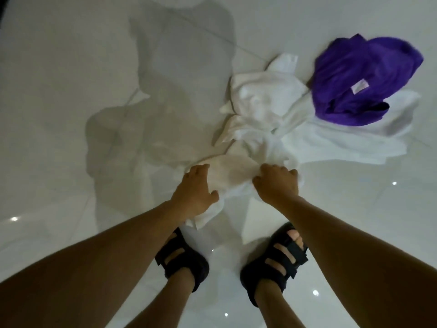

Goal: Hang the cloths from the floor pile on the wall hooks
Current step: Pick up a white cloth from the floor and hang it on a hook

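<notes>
Glossy white tiled floor | white cloth at frame centre, purple cloth upper right | left hand, right hand: fingers curled, gripping white cloth's near edge | likely soft, light, limp; lift by corners

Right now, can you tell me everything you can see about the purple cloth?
The purple cloth is deep violet and looks soft and fuzzy, like a towel. It lies crumpled in folds at the far right end of the pile on the shiny floor. A small pale label shows near its middle. It rests partly on the white cloths under it. Neither hand touches it: the left hand and right hand grip the nearest white cloth instead.
</notes>
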The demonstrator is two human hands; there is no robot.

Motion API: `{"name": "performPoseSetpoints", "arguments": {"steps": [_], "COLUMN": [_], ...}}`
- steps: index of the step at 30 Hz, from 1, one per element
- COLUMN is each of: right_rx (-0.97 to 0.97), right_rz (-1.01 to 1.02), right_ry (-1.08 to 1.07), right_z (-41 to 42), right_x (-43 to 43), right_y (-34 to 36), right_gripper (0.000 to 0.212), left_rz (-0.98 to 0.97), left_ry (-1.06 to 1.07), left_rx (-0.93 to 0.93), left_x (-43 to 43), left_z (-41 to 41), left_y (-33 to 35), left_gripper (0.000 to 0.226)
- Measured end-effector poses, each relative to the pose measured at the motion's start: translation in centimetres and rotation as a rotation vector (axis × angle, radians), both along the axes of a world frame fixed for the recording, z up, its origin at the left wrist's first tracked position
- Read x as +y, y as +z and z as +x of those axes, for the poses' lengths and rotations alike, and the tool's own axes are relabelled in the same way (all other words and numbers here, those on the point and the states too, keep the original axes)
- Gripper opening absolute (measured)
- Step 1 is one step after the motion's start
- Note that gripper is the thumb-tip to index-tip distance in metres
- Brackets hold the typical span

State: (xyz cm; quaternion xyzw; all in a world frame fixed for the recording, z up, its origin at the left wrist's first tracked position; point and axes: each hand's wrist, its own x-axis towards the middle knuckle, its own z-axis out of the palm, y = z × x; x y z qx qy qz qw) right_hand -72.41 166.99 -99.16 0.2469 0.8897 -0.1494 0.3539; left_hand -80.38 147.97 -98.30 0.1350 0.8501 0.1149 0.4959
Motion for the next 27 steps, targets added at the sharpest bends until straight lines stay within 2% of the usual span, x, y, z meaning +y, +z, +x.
{"name": "performPoseSetpoints", "arguments": {"steps": [5, 7, 9, 12, 14, 17, 19, 22, 24, 27], "right_rx": [0.058, 0.137, 0.251, 0.398, 0.449, 0.525, 0.557, 0.594, 0.575, 0.501], "right_rz": [-0.478, -0.614, -0.75, -0.859, -0.901, -0.878, -0.841, -0.766, -0.681, -0.409], "right_ry": [-0.158, -0.224, -0.325, -0.377, -0.369, -0.325, -0.301, -0.244, -0.204, -0.086], "right_z": [-3.7, -5.9, -8.1, -11.5, -13.7, -16.2, -17.5, -18.9, -19.9, -21.4], "right_x": [-0.4, 0.3, 1.3, 3.1, 4.2, 5.6, 6.1, 6.1, 6.0, 6.1], "right_y": [14.6, 22.2, 30.4, 43.0, 51.0, 61.1, 66.7, 73.8, 77.9, 82.2], "right_gripper": [0.03, 0.029, 0.019, 0.032, 0.032, 0.029, 0.03, 0.023, 0.023, 0.027], "left_rz": [0.004, 0.063, 0.198, 0.416, 0.556, 0.623, 0.627, 0.884, 1.025, 0.978], "left_ry": [0.259, 0.302, 0.352, 0.432, 0.465, 0.47, 0.564, 0.692, 0.764, 0.846], "left_rx": [-0.223, -0.301, -0.358, -0.408, -0.379, -0.323, -0.397, -0.537, -0.476, -0.244], "left_x": [-0.5, 0.1, 1.0, 2.2, 2.6, 2.4, 1.8, 1.5, 1.6, 1.3], "left_z": [-2.2, -3.8, -5.9, -9.6, -12.3, -16.6, -19.6, -22.6, -24.2, -26.2], "left_y": [10.0, 15.7, 22.2, 33.4, 41.1, 52.0, 58.6, 67.8, 73.2, 80.0], "left_gripper": [0.124, 0.129, 0.126, 0.116, 0.098, 0.062, 0.046, 0.026, 0.029, 0.029]}}
